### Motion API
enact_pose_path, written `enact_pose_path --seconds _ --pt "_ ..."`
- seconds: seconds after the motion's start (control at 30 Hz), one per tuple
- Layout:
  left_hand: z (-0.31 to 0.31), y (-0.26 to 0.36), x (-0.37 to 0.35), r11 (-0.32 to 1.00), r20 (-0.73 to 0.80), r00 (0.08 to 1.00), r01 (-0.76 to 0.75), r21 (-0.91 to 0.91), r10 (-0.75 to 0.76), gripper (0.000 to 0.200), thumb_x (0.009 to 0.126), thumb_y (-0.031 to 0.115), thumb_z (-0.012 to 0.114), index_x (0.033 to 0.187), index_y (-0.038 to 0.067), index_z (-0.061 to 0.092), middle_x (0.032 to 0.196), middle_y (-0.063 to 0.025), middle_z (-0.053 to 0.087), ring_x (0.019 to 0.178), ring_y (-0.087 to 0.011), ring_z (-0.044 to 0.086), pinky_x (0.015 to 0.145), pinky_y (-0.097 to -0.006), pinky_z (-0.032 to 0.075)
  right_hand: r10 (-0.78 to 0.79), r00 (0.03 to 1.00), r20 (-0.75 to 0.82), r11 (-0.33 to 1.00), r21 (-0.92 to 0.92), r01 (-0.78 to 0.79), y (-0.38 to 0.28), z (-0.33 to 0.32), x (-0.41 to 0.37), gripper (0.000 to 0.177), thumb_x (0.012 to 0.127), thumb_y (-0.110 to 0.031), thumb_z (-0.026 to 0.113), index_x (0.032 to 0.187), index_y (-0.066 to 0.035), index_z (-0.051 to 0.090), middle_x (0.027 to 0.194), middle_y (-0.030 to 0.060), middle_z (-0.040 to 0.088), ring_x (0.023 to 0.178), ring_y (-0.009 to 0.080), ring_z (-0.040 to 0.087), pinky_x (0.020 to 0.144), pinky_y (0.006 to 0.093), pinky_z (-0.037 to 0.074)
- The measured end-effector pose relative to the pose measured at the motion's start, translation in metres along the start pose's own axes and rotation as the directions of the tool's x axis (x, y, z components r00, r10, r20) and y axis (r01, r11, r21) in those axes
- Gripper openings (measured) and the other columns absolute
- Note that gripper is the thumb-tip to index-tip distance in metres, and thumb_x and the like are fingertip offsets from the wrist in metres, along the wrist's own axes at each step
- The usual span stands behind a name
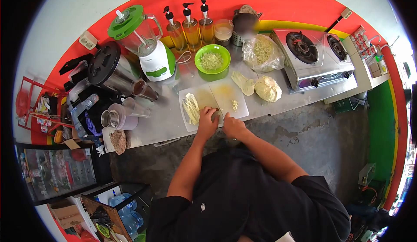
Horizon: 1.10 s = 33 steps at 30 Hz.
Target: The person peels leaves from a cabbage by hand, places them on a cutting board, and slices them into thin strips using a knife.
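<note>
At the front of the white cutting board (186, 95), my left hand (207, 123) presses down with bent fingers; what lies under them is hidden. Close beside it, my right hand (234, 126) is closed in a fist around what looks like a knife handle, and a thin blade-like line runs away from it across the board. Pale cabbage strips (190, 108) lie in a pile left of my hands. A small heap of chopped cabbage (235, 105) sits to the right. Beyond the board are a loose cabbage leaf (244, 84) and a cabbage head (267, 88).
A green bowl (223, 66) holds shredded cabbage, and a plastic bag (249, 57) of shreds stands beside it. Right of these is a gas stove (319, 70). A blender (156, 62), pump bottles (191, 31) and a steel container (115, 79) line the back and left.
</note>
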<state>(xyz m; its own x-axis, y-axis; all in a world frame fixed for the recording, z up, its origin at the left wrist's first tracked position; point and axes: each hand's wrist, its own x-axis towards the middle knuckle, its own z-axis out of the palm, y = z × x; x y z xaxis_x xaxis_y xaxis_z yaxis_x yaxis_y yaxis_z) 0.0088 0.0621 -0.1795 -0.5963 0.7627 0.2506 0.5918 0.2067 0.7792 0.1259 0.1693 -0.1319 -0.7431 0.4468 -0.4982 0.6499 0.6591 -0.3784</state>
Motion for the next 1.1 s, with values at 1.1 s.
enact_pose_path --seconds 1.1 --pt "-0.014 -0.003 0.002 0.989 0.037 0.993 -0.109 -0.096 0.113 0.022 0.077 -0.001 0.065 0.098 0.002 0.070 0.096 -0.0126 0.063 0.099 -0.0344 0.058 0.087 -0.0424 0.049 -0.022 0.999 -0.034 0.996 -0.089 0.019 -0.001 0.007 -0.012 0.029 0.093 -0.015 0.055 0.113 0.005 0.049 0.100 0.0280 0.071 0.094 0.0435 0.073 0.083 0.0514 0.058"
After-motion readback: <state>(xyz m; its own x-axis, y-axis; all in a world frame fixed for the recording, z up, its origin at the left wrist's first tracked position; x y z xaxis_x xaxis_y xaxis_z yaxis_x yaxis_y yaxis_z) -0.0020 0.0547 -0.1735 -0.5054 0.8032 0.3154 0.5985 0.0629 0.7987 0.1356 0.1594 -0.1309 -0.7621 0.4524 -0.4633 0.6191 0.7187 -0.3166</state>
